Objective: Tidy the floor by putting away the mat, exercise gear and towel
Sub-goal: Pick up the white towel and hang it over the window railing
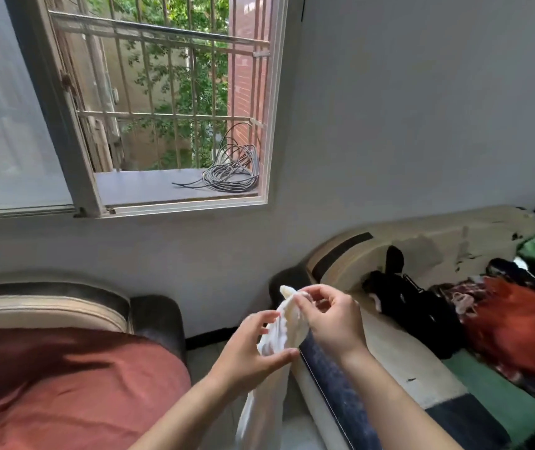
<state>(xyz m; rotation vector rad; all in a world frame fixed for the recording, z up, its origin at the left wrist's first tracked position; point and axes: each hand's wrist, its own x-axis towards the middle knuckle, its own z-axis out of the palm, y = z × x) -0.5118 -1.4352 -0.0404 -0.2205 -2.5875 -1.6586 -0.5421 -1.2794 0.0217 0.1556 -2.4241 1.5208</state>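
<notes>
A white towel (284, 323) hangs between my two hands in front of me, above the gap between two sofas. My right hand (331, 316) pinches its upper corner. My left hand (253, 349) grips the bunched cloth lower down, and the rest of the towel (264, 407) drapes down to the bottom of the view. No mat or exercise gear shows here.
A sofa with a red cover (65, 378) is at the left. At the right, a cream sofa (421, 251) holds a black bag (405, 300) and piled clothes (512, 323). Above, an open barred window (168, 102) has a coil of cable (230, 170) on its sill.
</notes>
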